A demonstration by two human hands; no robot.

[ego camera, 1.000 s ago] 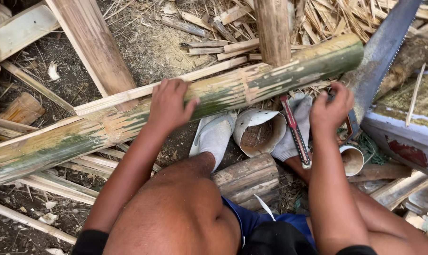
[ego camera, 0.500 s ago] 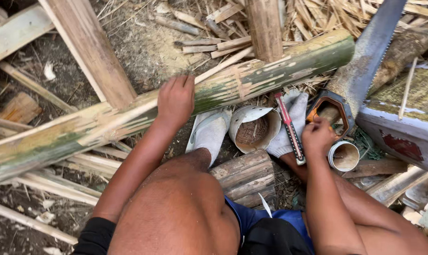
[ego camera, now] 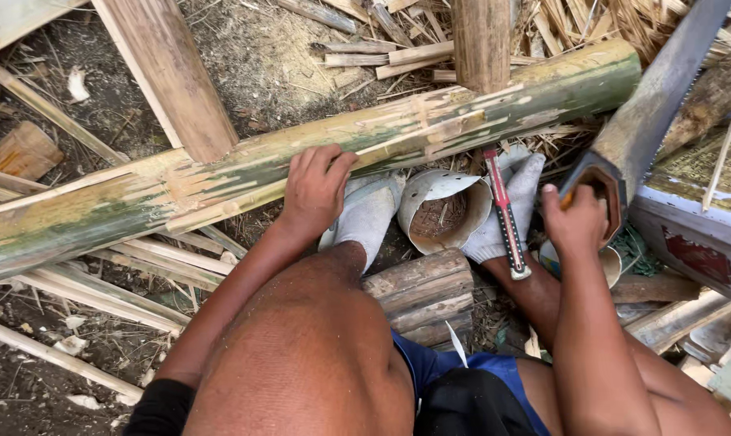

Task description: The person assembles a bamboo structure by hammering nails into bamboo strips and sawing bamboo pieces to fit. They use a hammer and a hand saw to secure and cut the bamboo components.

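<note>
A long green bamboo pole (ego camera: 220, 173), its skin scraped in patches, lies slanted across the ground in front of me. My left hand (ego camera: 315, 187) rests on top of it with the fingers curled over the far side. My right hand (ego camera: 577, 218) grips the wooden handle of a hand saw (ego camera: 652, 113), whose blade points up to the right, off the pole. My feet in grey socks (ego camera: 369, 214) sit just under the pole.
A red-handled knife (ego camera: 504, 214) lies on my right sock, next to a cut bamboo ring (ego camera: 446, 211). An upright post (ego camera: 480, 40) and a slanted plank (ego camera: 167, 73) cross behind the pole. Split bamboo strips litter the ground; a small log (ego camera: 422, 291) lies below my knees.
My right hand has moved right from near the pole to the saw handle and closed on it. My left hand stayed on the pole.
</note>
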